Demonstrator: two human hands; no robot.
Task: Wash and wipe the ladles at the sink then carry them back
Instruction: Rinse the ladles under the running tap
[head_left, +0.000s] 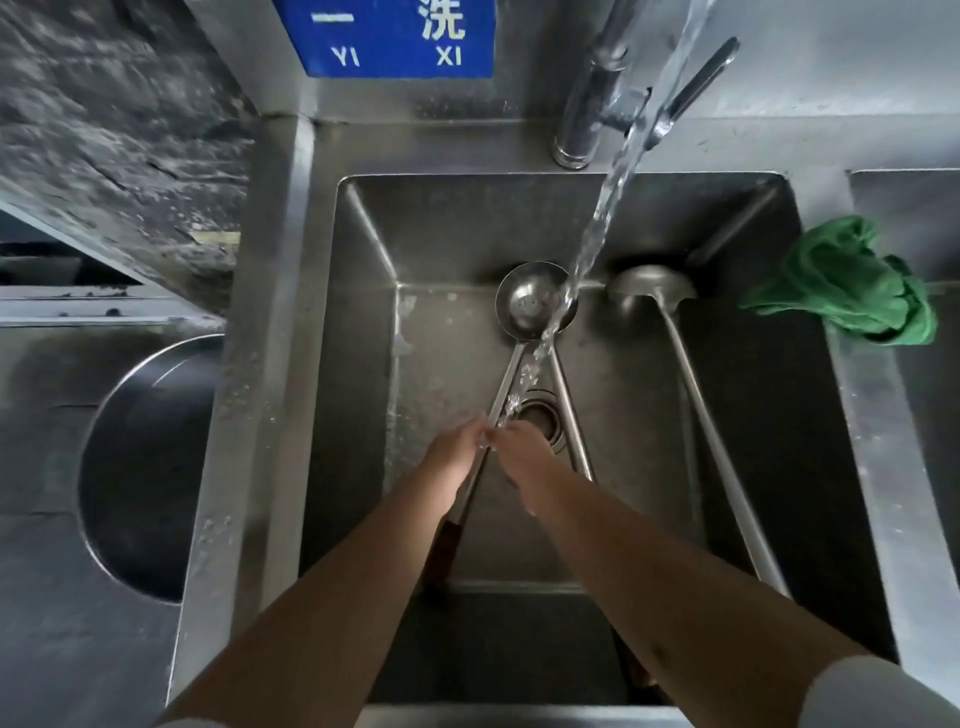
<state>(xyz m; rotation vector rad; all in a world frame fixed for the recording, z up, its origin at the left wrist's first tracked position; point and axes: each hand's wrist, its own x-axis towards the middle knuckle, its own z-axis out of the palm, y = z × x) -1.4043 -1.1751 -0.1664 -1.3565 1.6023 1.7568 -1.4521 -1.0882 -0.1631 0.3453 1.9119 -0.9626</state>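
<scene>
While water runs, both hands' grip (485, 441) (fingers curled) holds the ladle (530, 299) handle mid-shaft.

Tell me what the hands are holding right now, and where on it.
Both the left hand and right hand grip one ladle on its metal shaft, above the dark handle, under the running water.

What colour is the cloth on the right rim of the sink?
The cloth is green, plain, with no pattern; the head view shows it clearly.

Dull brushed-steel sink (519, 156), shiny metal ladles (530, 301), crumpled green cloth (852, 286).
</scene>
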